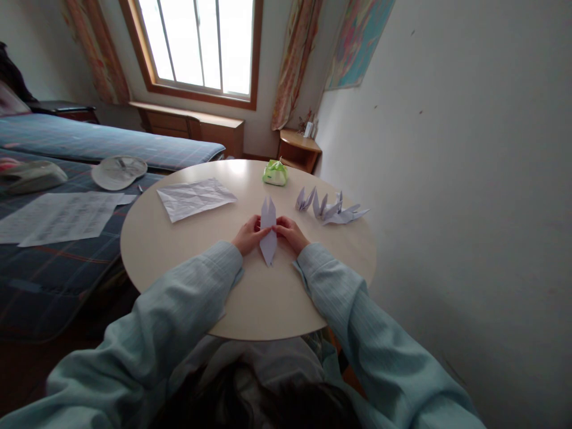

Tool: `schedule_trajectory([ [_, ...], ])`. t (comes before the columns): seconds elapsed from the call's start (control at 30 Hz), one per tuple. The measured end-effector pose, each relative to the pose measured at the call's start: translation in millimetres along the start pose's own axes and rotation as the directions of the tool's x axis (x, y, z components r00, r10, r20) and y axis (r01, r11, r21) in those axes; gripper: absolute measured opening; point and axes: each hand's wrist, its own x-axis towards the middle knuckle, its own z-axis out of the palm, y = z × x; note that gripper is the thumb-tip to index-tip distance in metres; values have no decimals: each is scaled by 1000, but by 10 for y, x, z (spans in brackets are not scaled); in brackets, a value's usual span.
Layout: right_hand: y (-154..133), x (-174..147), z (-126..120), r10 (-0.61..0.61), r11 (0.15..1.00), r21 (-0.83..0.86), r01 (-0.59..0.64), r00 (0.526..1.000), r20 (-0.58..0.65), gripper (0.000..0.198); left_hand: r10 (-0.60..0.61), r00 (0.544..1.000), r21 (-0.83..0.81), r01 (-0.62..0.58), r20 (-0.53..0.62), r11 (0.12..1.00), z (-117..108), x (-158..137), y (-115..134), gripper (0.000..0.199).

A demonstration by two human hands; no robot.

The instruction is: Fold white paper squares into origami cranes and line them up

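A folded white paper piece (268,241), long and narrow with a split upper tip, stands between my hands over the middle of the round table. My left hand (248,235) pinches its left edge, thumb on the front face. From the other side my right hand (290,233) grips the right edge, its thumb close to the left thumb. The fingers behind the paper are partly hidden. To the right of my hands, several folded paper cranes (330,210) sit in a row. A creased white sheet (196,198) lies flat at the table's left.
The round table (179,262) has a green tissue pack (275,173) at its far edge. On the left is a bed (53,280) with printed sheets (67,217) and a white cap (118,172). A white wall (469,179) runs along the right.
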Motion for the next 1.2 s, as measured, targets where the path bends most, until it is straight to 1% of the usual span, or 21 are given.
schedule_trajectory([
  [0.17,-3,6,-3,-10,1000,-20,10,1000,-1,21,13,1000,51,-12,-5,999,-6,-12,28,26],
  [0.3,-10,4,0,-6,1000,-21,6,1000,-2,21,11,1000,48,-10,-19,999,-2,-16,37,27],
  [0.43,-5,6,2,-6,1000,-21,6,1000,-5,20,4,1000,17,-3,-14,1000,2,-12,23,29],
  [0.53,9,12,-3,-6,1000,-19,6,1000,0,20,4,1000,27,-4,-11,1000,-1,-8,15,28],
  [0.7,9,11,-3,-6,1000,-14,6,1000,-3,22,-8,1000,88,10,-21,996,-20,1,14,23],
  [0.83,-14,-1,8,-14,1000,-9,14,1000,12,24,29,999,111,-24,-44,994,-35,21,-15,20],
  [0.97,-28,-9,18,-39,999,-32,40,999,26,28,71,994,233,-49,-85,971,-45,16,-3,19],
  [1.1,-29,-12,22,-55,997,-47,58,997,48,31,101,986,345,-49,-134,937,-48,-8,53,20],
  [1.2,-25,-12,22,-71,997,-39,73,996,56,32,96,985,311,-46,-146,949,-48,-16,73,16],
])
